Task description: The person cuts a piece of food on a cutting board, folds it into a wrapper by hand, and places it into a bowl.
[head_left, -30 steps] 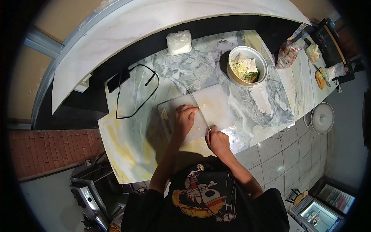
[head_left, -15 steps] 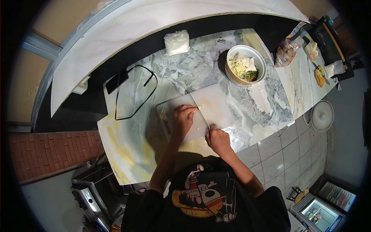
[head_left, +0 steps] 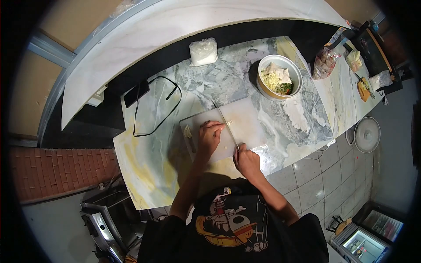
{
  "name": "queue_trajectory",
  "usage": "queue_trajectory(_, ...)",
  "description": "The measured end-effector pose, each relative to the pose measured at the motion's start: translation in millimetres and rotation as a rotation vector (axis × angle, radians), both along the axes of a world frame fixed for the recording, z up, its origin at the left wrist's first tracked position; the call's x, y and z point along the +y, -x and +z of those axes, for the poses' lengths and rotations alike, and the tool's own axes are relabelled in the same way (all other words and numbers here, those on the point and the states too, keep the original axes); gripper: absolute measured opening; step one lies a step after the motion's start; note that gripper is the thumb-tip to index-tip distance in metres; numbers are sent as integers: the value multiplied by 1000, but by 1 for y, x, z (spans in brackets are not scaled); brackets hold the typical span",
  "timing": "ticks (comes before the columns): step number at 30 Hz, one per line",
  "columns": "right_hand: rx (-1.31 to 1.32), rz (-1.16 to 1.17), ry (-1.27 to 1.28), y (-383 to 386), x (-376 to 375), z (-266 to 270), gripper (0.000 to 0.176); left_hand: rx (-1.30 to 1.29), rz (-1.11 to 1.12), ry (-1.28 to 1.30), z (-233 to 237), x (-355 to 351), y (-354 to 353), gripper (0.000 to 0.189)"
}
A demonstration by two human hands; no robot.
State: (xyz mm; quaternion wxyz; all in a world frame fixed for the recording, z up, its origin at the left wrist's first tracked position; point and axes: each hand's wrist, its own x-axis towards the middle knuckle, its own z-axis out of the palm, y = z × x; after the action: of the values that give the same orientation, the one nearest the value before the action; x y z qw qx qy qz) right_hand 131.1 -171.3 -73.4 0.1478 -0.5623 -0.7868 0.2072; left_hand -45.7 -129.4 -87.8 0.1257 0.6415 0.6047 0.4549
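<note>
A knife (head_left: 225,119) lies across the white cutting board (head_left: 247,116), its tip toward the far edge. My right hand (head_left: 247,159) is closed round its handle at the near side of the board. On the left of the blade, my left hand (head_left: 211,136) is closed, fingertips bunched close to the steel; what they pinch is hidden. Small pale slices (head_left: 230,123) lie just right of the blade. More pale pieces (head_left: 187,131) rest near the board's left edge, and a small bit (head_left: 226,147) sits between my hands.
A tub (head_left: 265,90) with shredded pale and green food stands to the right behind the board. Behind are a bag of white powder (head_left: 203,52), a black phone (head_left: 137,93) and a looped black strap (head_left: 179,94). A bagged food item (head_left: 325,63) is at far right.
The whole view has shifted slightly as my head moved. My hands and the knife keep nearly the same place on the board, with the pale slices still beside the blade.
</note>
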Motion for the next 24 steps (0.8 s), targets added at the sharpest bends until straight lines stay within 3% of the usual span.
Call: queue_trajectory(24,-74,36,-4,1,4,-1,22,-5,24,12,-10,1,1,5)
